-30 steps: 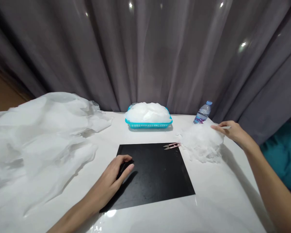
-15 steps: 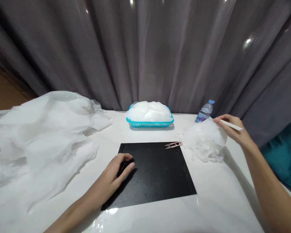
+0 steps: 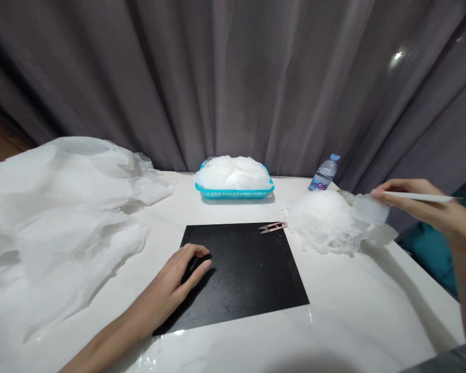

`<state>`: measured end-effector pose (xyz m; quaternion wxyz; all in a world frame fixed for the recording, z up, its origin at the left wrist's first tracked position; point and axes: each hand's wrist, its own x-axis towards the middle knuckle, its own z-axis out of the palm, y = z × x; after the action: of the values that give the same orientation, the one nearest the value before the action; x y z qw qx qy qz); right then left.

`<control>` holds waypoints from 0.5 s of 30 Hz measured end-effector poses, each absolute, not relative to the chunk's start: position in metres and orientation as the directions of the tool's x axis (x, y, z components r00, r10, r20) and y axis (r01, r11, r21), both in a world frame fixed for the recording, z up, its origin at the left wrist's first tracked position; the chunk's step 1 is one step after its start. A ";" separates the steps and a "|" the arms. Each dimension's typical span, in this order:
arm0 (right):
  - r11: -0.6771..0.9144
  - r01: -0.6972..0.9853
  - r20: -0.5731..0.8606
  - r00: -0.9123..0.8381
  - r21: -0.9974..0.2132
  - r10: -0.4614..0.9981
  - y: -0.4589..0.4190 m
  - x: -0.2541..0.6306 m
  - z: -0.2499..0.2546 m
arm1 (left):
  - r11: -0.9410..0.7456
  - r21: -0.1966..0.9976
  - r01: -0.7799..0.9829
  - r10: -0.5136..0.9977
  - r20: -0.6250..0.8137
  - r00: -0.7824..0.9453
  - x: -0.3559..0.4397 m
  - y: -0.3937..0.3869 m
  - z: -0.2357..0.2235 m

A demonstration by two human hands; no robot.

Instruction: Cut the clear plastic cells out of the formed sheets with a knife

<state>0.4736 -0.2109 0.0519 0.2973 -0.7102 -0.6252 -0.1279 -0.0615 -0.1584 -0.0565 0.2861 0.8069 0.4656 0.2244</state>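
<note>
My left hand point(image 3: 188, 272) rests at the left edge of a black board point(image 3: 244, 274), thumb and fingers apart, nothing held. At the right, my right hand point(image 3: 423, 202) is closed around a slim white stick-like tool point(image 3: 419, 196). A thin translucent white sheet point(image 3: 373, 208) hangs at its fingertips, which appear to pinch it. This sheet is beside a fluffy heap of thin white material point(image 3: 322, 220). Small thread snips point(image 3: 272, 227) with pinkish handles lie at the board's top right corner, blades pointing left.
A turquoise basket point(image 3: 235, 194) full of white material stands at the back. Behind the heap is a water bottle point(image 3: 323, 173). A large pile of white sheeting point(image 3: 70, 207) covers the table's left side. A grey curtain point(image 3: 233, 77) hangs behind the white table point(image 3: 233, 344).
My right hand has moved right, away from the heap, with a translucent sheet at its fingertips. The camera view has shifted slightly. My left hand stays at the board.
</note>
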 end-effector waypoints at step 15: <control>-0.227 0.971 0.451 0.237 -0.077 0.860 -0.144 0.474 0.010 | -0.403 0.666 0.628 0.878 0.087 0.471 -0.065 -0.154 -0.058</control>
<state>0.4735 -0.1441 0.0098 0.1738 -0.7671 -0.5967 -0.1588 -0.0651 -0.1537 -0.0583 0.2860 0.8086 0.4654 0.2184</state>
